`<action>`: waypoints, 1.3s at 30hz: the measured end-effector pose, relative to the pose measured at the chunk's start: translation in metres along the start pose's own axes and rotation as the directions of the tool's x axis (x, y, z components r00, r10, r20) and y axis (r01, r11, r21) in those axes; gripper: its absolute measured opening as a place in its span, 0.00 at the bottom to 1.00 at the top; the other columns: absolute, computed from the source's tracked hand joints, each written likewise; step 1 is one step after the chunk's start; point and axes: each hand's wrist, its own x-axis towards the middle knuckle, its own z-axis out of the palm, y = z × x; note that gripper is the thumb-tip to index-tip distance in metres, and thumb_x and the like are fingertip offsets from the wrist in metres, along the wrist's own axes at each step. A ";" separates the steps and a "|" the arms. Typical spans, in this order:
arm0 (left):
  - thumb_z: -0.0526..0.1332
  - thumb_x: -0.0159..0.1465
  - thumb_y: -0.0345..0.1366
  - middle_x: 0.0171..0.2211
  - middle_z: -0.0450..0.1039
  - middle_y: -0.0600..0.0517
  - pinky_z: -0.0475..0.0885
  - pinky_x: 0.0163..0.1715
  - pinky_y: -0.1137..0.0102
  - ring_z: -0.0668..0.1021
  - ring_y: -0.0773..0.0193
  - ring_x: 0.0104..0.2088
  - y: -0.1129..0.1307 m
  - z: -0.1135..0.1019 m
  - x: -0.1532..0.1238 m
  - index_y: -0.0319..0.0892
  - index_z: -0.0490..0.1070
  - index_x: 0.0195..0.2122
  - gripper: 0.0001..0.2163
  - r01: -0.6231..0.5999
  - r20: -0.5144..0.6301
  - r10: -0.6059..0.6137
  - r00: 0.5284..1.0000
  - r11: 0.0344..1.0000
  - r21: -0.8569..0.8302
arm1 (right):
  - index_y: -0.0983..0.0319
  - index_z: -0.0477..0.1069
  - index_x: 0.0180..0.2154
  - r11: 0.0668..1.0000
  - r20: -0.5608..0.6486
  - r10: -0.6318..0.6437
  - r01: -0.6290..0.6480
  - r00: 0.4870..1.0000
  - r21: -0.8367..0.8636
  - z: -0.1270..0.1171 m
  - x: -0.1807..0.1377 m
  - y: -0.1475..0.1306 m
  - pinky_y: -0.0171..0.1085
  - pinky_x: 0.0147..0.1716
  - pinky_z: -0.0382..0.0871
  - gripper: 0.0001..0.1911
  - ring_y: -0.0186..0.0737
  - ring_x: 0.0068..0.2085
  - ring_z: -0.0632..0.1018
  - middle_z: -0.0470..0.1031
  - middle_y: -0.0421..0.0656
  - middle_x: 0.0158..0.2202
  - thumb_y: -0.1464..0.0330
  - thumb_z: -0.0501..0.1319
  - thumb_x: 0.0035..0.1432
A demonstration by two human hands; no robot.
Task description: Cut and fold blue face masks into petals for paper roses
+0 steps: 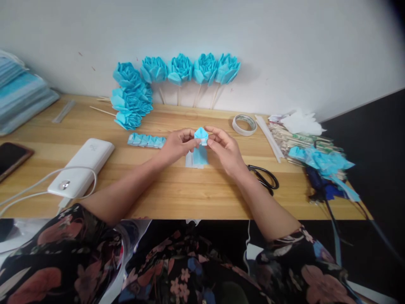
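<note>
My left hand (179, 145) and my right hand (224, 148) meet over the middle of the wooden table (177, 194). Both pinch a small folded blue paper piece (201, 135) between fingertips, held just above the tabletop. Under it lies a strip of blue and white folded paper (197, 158). A row of folded blue petals (146, 140) lies just left of my left hand.
Blue paper flowers on sticks (190, 69) lean on the wall, more piled (130, 101) at left. Tape roll (244, 124), black scissors (265, 178), blue scraps (319, 162) sit right. White power bank (81, 167) with cable and a phone (11, 157) lie left.
</note>
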 end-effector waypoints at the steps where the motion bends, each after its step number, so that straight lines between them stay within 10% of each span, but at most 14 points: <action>1: 0.65 0.58 0.41 0.24 0.71 0.55 0.63 0.20 0.77 0.69 0.73 0.22 -0.001 0.000 0.000 0.40 0.69 0.30 0.10 -0.002 0.002 0.002 1.000 1.000 0.004 | 0.56 0.72 0.52 1.000 0.000 -0.001 0.001 1.000 -0.003 0.000 0.000 -0.001 0.46 0.45 0.72 0.20 0.39 0.38 0.76 0.75 0.40 0.36 0.58 0.65 0.60; 21: 0.65 0.57 0.43 0.23 0.72 0.54 0.62 0.21 0.76 0.68 0.73 0.21 0.000 -0.003 -0.001 0.40 0.70 0.27 0.11 0.026 -0.009 -0.026 1.000 0.996 0.084 | 0.57 0.75 0.51 0.960 -0.195 -0.153 0.098 0.969 -0.264 -0.033 0.005 -0.017 0.42 0.42 0.76 0.17 0.38 0.37 0.80 0.81 0.41 0.36 0.61 0.60 0.63; 30: 0.66 0.56 0.43 0.24 0.74 0.52 0.63 0.21 0.76 0.69 0.72 0.22 0.000 -0.001 -0.001 0.40 0.70 0.27 0.12 0.041 -0.019 -0.040 0.999 0.997 0.058 | 0.61 0.79 0.42 0.422 0.082 -0.078 0.107 0.994 -0.900 -0.095 -0.051 -0.020 0.44 0.40 0.72 0.10 0.47 0.40 0.80 0.82 0.47 0.39 0.68 0.60 0.63; 39: 0.66 0.56 0.44 0.24 0.75 0.52 0.63 0.21 0.77 0.70 0.73 0.21 0.000 -0.001 -0.001 0.40 0.70 0.27 0.12 0.041 -0.005 -0.040 0.999 0.997 0.060 | 0.60 0.77 0.35 0.353 0.026 -0.197 0.096 0.980 -0.931 -0.080 -0.060 0.007 0.41 0.36 0.69 0.08 0.45 0.37 0.79 0.81 0.46 0.34 0.70 0.58 0.63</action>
